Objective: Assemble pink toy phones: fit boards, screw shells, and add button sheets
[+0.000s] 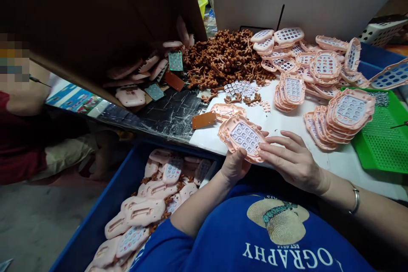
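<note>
My left hand [236, 165] is closed around the lower edge of a pale pink plastic shell [232, 139], its thumb on the near side. Set into the shell is a white keypad [246, 137] with rows of raised buttons, facing up. My right hand [295, 159] is palm down with fingers stretched out; its fingertips touch the right edge of the keypad. Just behind the held shell lies another pink shell [228, 109], partly covered. Beside it is a small brown circuit board [204, 120].
Pink shells with keypads stand stacked [350, 110] at right, next to a green tray [369, 148]. Behind is a heap of brown plastic pieces [223, 57] and loose white button pieces [240, 88]. A blue bin [95, 208] holds pink casings at lower left. Another person's arm [27, 89] is far left.
</note>
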Available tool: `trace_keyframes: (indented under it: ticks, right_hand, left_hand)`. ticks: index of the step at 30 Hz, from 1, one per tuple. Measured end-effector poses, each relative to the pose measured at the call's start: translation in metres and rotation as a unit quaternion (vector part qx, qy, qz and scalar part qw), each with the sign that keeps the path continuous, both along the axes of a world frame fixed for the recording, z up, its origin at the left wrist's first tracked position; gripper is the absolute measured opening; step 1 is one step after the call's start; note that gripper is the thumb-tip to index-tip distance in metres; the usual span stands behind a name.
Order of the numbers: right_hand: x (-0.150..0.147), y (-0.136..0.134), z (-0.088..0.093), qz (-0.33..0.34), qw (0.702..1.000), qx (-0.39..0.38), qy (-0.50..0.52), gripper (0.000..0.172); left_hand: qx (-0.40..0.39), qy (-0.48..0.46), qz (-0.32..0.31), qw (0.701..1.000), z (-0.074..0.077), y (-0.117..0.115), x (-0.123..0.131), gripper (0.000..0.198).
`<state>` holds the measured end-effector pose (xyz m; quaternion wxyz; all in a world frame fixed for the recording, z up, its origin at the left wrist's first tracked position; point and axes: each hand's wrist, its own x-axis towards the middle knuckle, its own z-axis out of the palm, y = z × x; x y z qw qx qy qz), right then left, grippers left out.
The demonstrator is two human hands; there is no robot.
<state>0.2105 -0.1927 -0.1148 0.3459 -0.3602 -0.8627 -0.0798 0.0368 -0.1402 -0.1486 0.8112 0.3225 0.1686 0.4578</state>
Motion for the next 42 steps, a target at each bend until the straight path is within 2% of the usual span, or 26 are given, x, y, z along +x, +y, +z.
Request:
trace_keyframes:
  ticks: [4, 9, 17, 20, 24, 27, 29, 31, 35, 38, 42]
  right_hand:
    - [0.01, 0.004, 0.0, 0.042, 0.999, -0.012, -0.025, 0.038]
    - [0.011, 0.003, 0.002, 0.028, 0.999, -0.006, -0.03, 0.039]
    - [0.012, 0.0, -0.002, 0.011, 0.999, -0.003, -0.045, 0.038]
    - [0.01, 0.001, -0.002, -0.002, 0.999, 0.015, -0.042, 0.035]
    - [0.006, 0.004, 0.005, -0.006, 0.997, 0.056, -0.045, 0.022]
    - [0.01, 0.006, 0.016, -0.012, 0.993, 0.099, -0.065, 0.018]
    - [0.018, 0.011, 0.025, -0.039, 0.988, 0.124, -0.081, 0.016]
    - [0.029, 0.021, 0.035, -0.097, 0.98, 0.14, -0.101, 0.016]
    - [0.056, 0.054, 0.045, -0.234, 0.955, 0.109, -0.146, 0.014]
    - [0.074, 0.081, 0.041, -0.295, 0.938, 0.059, -0.171, 0.025]
    - [0.089, 0.101, 0.028, -0.31, 0.931, 0.022, -0.189, 0.032]
  left_hand:
    - [-0.008, -0.013, -0.032, 0.999, 0.002, 0.0, 0.001, 0.079]
    - [-0.021, -0.019, -0.035, 0.999, 0.003, -0.002, 0.001, 0.078]
    - [-0.061, 0.004, -0.048, 0.997, 0.005, 0.0, 0.003, 0.09]
    - [-0.076, -0.002, -0.053, 0.996, 0.007, -0.001, 0.006, 0.093]
    - [-0.082, -0.008, -0.072, 0.994, 0.011, 0.0, 0.011, 0.089]
    - [-0.114, -0.021, -0.039, 0.993, 0.014, 0.006, 0.018, 0.091]
    - [-0.147, -0.03, -0.016, 0.989, 0.016, 0.01, 0.022, 0.089]
    - [-0.16, -0.036, -0.004, 0.986, 0.017, 0.013, 0.023, 0.085]
    - [-0.133, -0.047, -0.017, 0.99, 0.017, 0.015, 0.021, 0.08]
    - [-0.126, -0.06, -0.049, 0.989, 0.017, 0.016, 0.019, 0.088]
    - [-0.115, -0.069, -0.071, 0.988, 0.018, 0.018, 0.017, 0.096]
